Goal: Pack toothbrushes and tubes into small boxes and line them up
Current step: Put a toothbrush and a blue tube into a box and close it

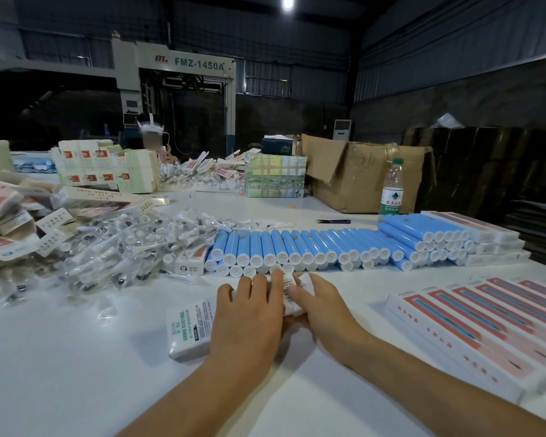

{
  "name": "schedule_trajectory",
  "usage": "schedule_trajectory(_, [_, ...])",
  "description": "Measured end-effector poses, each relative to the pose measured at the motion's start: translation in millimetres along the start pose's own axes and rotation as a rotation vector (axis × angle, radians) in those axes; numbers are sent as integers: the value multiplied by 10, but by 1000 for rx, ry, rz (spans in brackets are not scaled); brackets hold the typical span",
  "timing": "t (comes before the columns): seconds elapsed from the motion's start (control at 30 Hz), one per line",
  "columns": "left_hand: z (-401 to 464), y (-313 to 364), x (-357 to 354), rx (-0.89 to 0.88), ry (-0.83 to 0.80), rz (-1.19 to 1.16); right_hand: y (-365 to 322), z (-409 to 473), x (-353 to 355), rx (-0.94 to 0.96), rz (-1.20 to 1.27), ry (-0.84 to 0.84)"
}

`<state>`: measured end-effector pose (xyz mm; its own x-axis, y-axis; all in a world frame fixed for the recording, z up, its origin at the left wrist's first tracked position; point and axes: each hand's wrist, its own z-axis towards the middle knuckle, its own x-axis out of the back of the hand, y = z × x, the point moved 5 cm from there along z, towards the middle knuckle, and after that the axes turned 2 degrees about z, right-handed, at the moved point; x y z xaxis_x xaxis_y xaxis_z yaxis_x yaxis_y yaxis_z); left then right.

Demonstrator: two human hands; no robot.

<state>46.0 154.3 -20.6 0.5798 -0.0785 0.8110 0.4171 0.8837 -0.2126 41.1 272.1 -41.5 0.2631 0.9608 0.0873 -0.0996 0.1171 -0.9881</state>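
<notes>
Left hand point(248, 313): lies palm down on a white box point(191, 328), fingers point(276, 280) stretched forward and slightly spread, pressing on the box top rather than wrapped around it.
Right hand point(320, 305): rests against the far right end of the same box, fingers curled loosely over that end; whether they grip a flap cannot be told.
Box: lies flat on the white surface point(76, 357), near the person, printed side up, just in front of the tubes.
Tubes point(297, 247): blue with white caps, lying side by side in a long row across the surface, stacked higher toward the right.
Packed boxes point(486, 323): pink and white, lined up edge to edge at the right, well apart from the hands.
Toothbrush heads point(117, 247): a loose heap in clear wrappers at the left, touching the tube row's left end.
Flat cartons point(19, 222): piled at the far left.
Bottle point(392, 187): upright behind the tubes, beside a cardboard box point(369, 178).
Scissors point(333, 221): lying behind the tube row.
</notes>
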Motion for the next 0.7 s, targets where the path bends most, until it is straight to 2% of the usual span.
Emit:
schedule_trajectory(0.07, [-8, 28, -3, -10, 18, 6, -57, -81, -76, 167, -346, 51])
schedule_trajectory(0.13, [-22, 54, 19, -15, 97, 10, -49, -109, -125, 240, -447, 65])
schedule_trajectory(0.2, [-23, 58, 22, -19, 120, 25, -11, -99, -132, 236, -435, 53])
schedule_trajectory(0.3, [-28, 40, -5, 15, 75, 70, 7, -70, -150, 157, -202, -10])
schedule_trajectory(0.4, [-9, -4, 32, 32, 126, 40, -34, -45, -144, -34, 359, -147])
schedule_trajectory(0.47, [-2, -20, 55, 12, 181, 27, -75, -34, -98, -121, 626, -198])
schedule_trajectory(0.57, [-5, -31, 41, 9, 177, 52, -74, -49, -69, -136, 623, -199])
schedule_trajectory(0.7, [0, -14, -38, 5, 39, 26, -50, -48, -21, -54, 320, -51])
